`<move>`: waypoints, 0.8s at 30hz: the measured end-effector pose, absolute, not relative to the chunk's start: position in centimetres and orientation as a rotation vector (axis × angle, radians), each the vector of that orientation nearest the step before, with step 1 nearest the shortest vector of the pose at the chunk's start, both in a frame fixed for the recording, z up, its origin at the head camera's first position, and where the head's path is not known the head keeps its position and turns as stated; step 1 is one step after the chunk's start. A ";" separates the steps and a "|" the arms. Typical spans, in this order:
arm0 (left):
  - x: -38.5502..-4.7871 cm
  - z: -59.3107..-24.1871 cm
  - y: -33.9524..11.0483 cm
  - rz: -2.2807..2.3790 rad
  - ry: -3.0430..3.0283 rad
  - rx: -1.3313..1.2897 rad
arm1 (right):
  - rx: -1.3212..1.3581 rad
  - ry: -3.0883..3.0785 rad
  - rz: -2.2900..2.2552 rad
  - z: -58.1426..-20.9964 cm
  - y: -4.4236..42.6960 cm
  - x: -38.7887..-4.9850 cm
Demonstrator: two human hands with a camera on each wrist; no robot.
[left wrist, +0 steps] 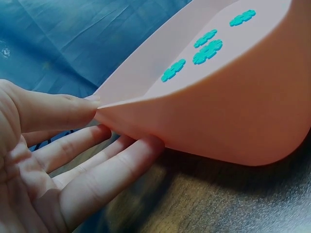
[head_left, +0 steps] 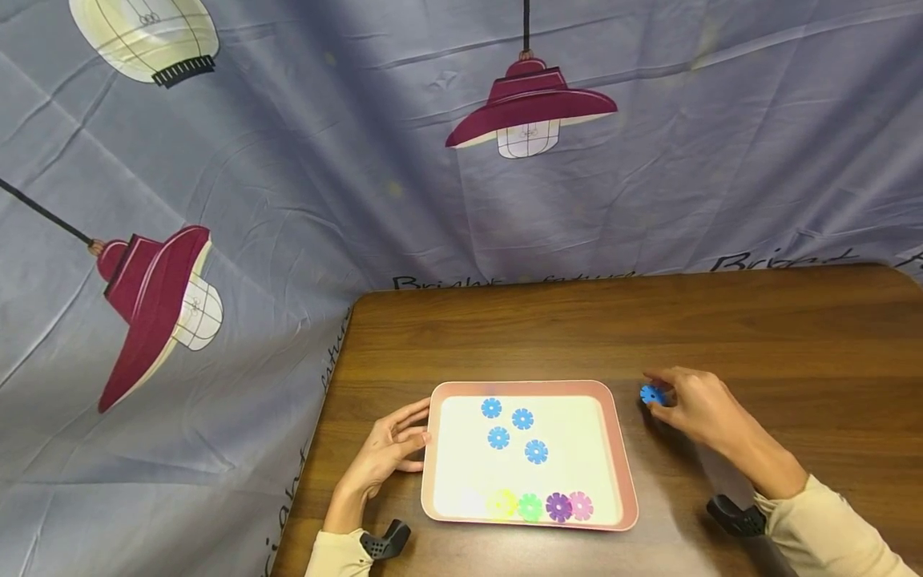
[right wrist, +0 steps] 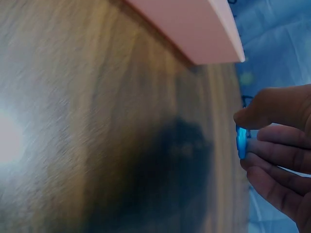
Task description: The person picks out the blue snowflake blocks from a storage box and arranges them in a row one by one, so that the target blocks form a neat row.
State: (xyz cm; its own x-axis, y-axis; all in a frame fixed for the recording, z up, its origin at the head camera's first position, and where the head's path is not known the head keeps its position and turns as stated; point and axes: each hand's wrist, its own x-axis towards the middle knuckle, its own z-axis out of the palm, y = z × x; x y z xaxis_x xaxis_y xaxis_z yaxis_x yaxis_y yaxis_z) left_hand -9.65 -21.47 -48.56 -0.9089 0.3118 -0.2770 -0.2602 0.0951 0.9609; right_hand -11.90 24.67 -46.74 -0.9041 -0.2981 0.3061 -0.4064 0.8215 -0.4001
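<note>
A pink tray (head_left: 624,449) with a white inside lies on the table. Four blue notched discs (head_left: 536,452) are spread over its upper middle. The left hand (head_left: 385,453) pinches the tray's left edge; in the left wrist view this hand (left wrist: 73,155) has its thumb on the rim and fingers against the outer wall below. Right of the tray, the right hand (head_left: 703,409) holds another blue disc (head_left: 652,394) above the table. In the right wrist view the disc (right wrist: 241,141) is edge-on between the thumb and fingers of this hand (right wrist: 282,145).
Along the tray's near side lie a yellow disc (head_left: 503,504), a green disc (head_left: 530,507), a purple disc (head_left: 558,506) and a pink disc (head_left: 581,505). Behind and left of the wooden table (head_left: 505,336) hangs a grey-blue curtain (head_left: 404,160) with printed lamps.
</note>
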 end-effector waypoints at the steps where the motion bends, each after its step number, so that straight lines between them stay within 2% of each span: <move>1: -9.7 -48.5 -21.5 1.866 1.968 0.056 | 0.542 -2.773 0.682 -47.0 24.8 -11.9; 24: -9.7 -48.6 -21.6 1.877 1.950 0.062 | 0.496 -2.886 0.704 -49.1 24.7 -11.1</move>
